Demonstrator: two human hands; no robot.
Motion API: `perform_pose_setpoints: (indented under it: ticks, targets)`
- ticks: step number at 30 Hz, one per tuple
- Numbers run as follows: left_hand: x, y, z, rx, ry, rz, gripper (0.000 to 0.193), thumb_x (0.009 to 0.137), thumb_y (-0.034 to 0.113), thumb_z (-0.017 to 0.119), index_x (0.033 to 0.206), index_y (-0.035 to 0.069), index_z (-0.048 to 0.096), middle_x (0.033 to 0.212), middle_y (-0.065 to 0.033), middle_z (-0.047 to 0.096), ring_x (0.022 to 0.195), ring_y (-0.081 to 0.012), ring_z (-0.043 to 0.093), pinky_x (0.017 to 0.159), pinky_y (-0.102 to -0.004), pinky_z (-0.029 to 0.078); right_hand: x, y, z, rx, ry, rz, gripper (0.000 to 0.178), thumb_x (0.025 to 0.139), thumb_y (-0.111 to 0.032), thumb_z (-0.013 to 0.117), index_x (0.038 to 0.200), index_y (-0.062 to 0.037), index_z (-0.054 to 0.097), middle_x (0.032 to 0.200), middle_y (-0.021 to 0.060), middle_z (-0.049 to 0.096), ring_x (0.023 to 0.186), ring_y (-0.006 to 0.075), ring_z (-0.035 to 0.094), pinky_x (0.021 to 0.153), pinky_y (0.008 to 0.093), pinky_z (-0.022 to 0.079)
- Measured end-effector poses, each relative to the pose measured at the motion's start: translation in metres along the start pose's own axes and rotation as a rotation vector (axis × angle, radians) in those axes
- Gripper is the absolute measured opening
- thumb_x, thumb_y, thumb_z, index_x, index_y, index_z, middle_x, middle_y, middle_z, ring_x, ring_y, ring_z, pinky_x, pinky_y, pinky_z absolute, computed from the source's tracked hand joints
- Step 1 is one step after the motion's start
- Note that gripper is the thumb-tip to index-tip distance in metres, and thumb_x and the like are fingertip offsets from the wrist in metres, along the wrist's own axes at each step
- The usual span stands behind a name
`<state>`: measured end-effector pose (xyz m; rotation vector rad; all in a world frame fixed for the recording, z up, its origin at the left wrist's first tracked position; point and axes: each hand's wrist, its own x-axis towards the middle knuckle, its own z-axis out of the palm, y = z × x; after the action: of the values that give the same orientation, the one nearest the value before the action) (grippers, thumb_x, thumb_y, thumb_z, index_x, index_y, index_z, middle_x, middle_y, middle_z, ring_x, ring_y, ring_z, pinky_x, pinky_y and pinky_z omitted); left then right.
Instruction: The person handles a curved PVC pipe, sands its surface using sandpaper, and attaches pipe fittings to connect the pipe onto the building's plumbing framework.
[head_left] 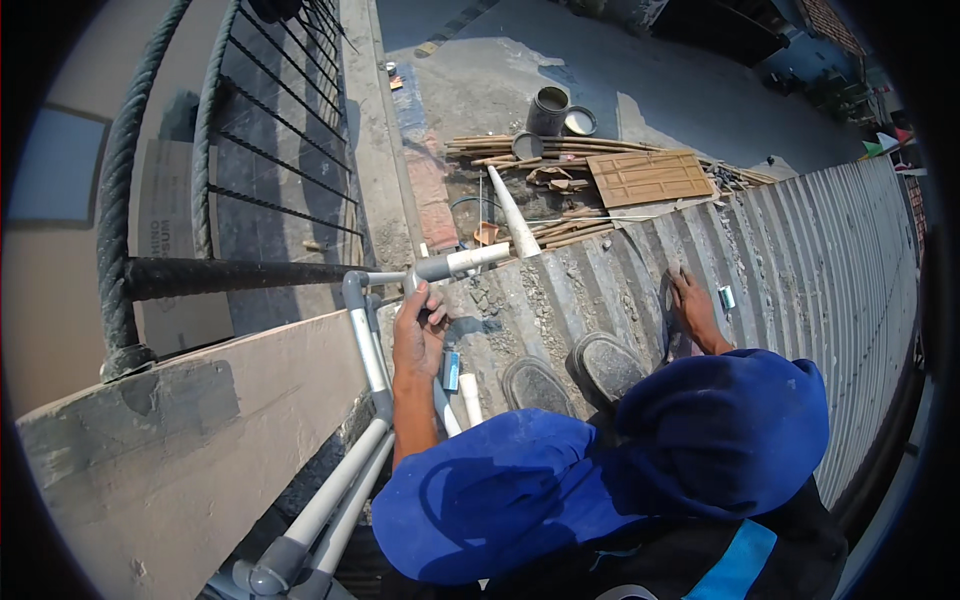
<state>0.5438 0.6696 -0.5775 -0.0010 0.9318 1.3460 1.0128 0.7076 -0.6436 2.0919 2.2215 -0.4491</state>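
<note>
Blue knees [560,480] up front; left hand [418,335], fingers wrapping grey PVC pipe elbow [432,268] — light, stiff, prob slick; right hand [692,305] lying flat w/ fingers spread on corrugated roof [800,250].

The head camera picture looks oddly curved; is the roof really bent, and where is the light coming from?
Head view: the fisheye lens bends the corrugated roof and railing toward the black rim; hard sunlight casts sharp shadows under the left hand on the grey pipe; the right hand rests flat, sharply in focus.
</note>
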Motion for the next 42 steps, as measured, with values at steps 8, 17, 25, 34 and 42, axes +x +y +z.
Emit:
perform_pose_setpoints:
  ticks: [8, 17, 25, 34, 42]
  targets:
    - [0.001, 0.003, -0.035, -0.172, 0.167, 0.18, 0.021, 0.09, 0.026, 0.055, 0.103, 0.01, 0.055, 0.087, -0.0021, 0.058, 0.068, -0.011, 0.049, 0.066, -0.0276, 0.044, 0.0, 0.017, 0.007, 0.016, 0.016, -0.019, 0.044, 0.086, -0.03, 0.056, 0.127, -0.0156, 0.049, 0.126, 0.0168, 0.051, 0.101, 0.0384, 0.056, 0.082, 0.0435, 0.048]
    - [-0.012, -0.017, -0.044, -0.113, 0.076, 0.131, 0.032, 0.096, 0.025, 0.041, 0.119, 0.003, 0.046, 0.098, -0.0115, 0.056, 0.076, -0.0169, 0.051, 0.069, -0.0321, 0.043, 0.003, 0.023, 0.005, 0.083, 0.0, -0.035, 0.045, 0.082, -0.022, 0.064, 0.125, -0.0176, 0.052, 0.109, 0.0149, 0.061, 0.088, 0.0366, 0.061, 0.076, 0.041, 0.049]
    - [-0.064, 0.007, -0.012, 0.154, 0.26, 0.205, 0.029, 0.091, 0.026, 0.047, 0.11, 0.004, 0.048, 0.086, -0.007, 0.052, 0.061, -0.0119, 0.044, 0.059, -0.0285, 0.039, -0.005, 0.05, 0.033, 0.407, 0.13, -0.115, 0.057, 0.081, -0.001, 0.06, 0.133, -0.018, 0.043, 0.123, 0.0143, 0.054, 0.106, 0.0338, 0.056, 0.085, 0.0341, 0.048]
    - [-0.104, 0.023, 0.022, 0.841, 0.688, 0.44, 0.044, 0.091, 0.028, 0.055, 0.121, -0.003, 0.049, 0.101, -0.0095, 0.057, 0.085, -0.0128, 0.051, 0.075, -0.0248, 0.041, -0.004, 0.045, -0.011, 0.338, 0.013, -0.334, 0.056, 0.084, -0.003, 0.058, 0.135, -0.0126, 0.039, 0.128, 0.0195, 0.049, 0.113, 0.0329, 0.052, 0.087, 0.0347, 0.047]
    - [-0.085, 0.035, 0.063, 0.808, 0.626, 0.341, 0.04, 0.087, 0.02, 0.06, 0.117, -0.004, 0.05, 0.109, -0.014, 0.06, 0.087, -0.0168, 0.059, 0.075, -0.0263, 0.047, -0.033, -0.012, -0.1, 0.769, -0.585, -0.93, 0.054, 0.085, -0.002, 0.058, 0.135, -0.0119, 0.04, 0.128, 0.0194, 0.049, 0.113, 0.0309, 0.053, 0.086, 0.0329, 0.046]
